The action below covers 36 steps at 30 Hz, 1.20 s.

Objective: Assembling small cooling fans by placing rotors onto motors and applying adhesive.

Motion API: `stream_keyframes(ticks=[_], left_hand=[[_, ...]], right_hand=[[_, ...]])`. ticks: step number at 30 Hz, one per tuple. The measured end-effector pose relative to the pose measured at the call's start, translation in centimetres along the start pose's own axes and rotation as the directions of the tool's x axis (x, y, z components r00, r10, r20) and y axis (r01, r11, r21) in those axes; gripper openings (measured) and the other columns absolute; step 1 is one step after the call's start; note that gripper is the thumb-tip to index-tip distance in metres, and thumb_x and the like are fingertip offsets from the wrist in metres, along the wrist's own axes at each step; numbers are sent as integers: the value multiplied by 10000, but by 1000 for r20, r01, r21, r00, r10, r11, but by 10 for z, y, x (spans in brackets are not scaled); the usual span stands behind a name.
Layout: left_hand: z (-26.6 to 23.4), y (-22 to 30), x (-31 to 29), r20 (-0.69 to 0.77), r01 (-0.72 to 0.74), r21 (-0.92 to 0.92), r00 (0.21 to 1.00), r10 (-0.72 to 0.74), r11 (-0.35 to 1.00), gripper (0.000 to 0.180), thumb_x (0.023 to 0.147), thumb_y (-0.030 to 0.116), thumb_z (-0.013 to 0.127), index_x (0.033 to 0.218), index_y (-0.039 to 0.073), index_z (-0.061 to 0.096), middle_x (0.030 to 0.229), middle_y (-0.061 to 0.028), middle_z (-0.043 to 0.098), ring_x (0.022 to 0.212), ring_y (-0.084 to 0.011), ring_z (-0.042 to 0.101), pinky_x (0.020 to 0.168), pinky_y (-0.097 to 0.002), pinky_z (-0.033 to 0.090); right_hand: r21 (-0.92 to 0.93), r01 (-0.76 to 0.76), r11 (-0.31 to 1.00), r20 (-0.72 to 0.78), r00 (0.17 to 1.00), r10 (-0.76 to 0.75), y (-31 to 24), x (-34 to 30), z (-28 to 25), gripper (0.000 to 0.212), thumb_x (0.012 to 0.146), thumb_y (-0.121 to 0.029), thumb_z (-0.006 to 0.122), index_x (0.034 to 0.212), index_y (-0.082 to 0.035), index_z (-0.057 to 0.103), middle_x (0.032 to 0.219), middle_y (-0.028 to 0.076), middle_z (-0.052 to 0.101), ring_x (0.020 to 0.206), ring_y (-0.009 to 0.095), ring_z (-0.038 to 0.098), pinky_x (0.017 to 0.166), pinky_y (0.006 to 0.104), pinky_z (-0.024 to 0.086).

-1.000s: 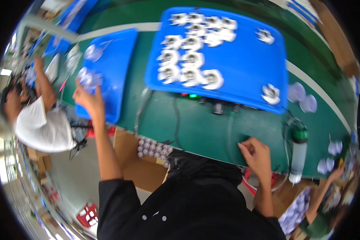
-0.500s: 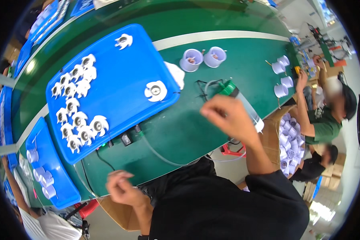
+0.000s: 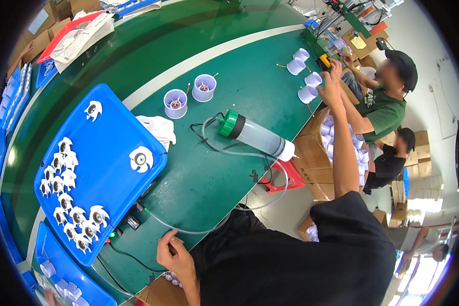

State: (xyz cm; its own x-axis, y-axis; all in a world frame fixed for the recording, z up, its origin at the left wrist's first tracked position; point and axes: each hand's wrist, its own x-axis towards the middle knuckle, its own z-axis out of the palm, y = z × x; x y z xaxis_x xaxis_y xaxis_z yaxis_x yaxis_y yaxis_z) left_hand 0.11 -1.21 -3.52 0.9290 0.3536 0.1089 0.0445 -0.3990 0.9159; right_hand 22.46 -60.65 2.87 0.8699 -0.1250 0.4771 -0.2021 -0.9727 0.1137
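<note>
My right hand [image 3: 332,87] reaches out to the far right, fingers apart, beside a pair of white plastic cups [image 3: 307,94]. Its fingertips are close to the nearer cups; whether they touch is hard to make out. My left hand [image 3: 176,256] hovers by the bench's front edge near a clear hose [image 3: 188,232], fingers loosely curled with nothing visible in them. Two white cups with copper-coloured parts inside [image 3: 175,103] stand at the middle back. A clear cylinder with a green cap [image 3: 257,136] lies between them and my right arm.
A blue tray [image 3: 115,130] with several white bladed impellers [image 3: 141,159] lies at left. Below it sits a smaller blue tray [image 3: 89,283] with white cups. A cardboard box [image 3: 316,158] full of white cups stands at right. Beyond it sits a co-worker in green [image 3: 387,109].
My right hand has moved from over the cylinder to the cups at the far right. The view has swung right, and my left hand stays near the bench's front edge.
</note>
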Motion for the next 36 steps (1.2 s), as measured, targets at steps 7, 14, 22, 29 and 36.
stream_keyframes(ticks=[7, 14, 22, 29, 36], left_hand=[[3, -3, -2, 17, -52, 124, 999, 50, 991, 203, 845, -78, 543, 924, 19, 702, 704, -84, 582, 569, -212, 513, 501, -338, 354], [4, 1, 2, 2, -78, 135, 997, 79, 988, 185, 917, -38, 514, 954, -10, 693, 679, -50, 587, 549, -89, 480, 503, -253, 343], [-4, -2, -4, 46, -42, 42, 998, 40, 998, 161, 951, -4, 514, 972, -16, 673, 717, -53, 595, 597, -91, 507, 544, -233, 383], [-1, 10, 0, 29, -282, -38, 959, 283, 959, 478, 801, 139, 746, 1225, 31, 553, 1140, -155, 632, 1110, -345, 544, 1000, -451, 416], [11, 26, 30, 320, -301, 270, 924, 210, 914, 1050, 596, 323, 914, 1459, 31, 391, 1472, -144, 472, 1400, -378, 365, 1135, -542, 237]], right_hand=[[121, -85, 989, 508, 861, 12, 21, 36, 28, 741, 787, -141, 749, 1402, -286, 363, 909, 107, 664, 959, 355, 662, 800, 543, 430], [108, -58, 992, 393, 919, 11, 5, 69, 57, 461, 790, -177, 738, 1242, -141, 655, 1156, 200, 682, 1058, 377, 657, 909, 448, 530], [500, -5, 866, 76, 996, -38, -99, 40, -54, 252, 849, -139, 661, 1071, -21, 687, 699, 136, 630, 605, 234, 595, 583, 370, 483], [888, 102, 448, 244, 722, -647, -280, -93, -167, 310, 724, 54, 649, 1003, -71, 702, 954, 97, 687, 899, 299, 653, 800, 371, 522], [798, 221, 561, 240, 737, -631, -386, -164, -158, 208, 826, -84, 703, 1015, -31, 636, 930, 122, 582, 878, 324, 578, 777, 428, 493]])
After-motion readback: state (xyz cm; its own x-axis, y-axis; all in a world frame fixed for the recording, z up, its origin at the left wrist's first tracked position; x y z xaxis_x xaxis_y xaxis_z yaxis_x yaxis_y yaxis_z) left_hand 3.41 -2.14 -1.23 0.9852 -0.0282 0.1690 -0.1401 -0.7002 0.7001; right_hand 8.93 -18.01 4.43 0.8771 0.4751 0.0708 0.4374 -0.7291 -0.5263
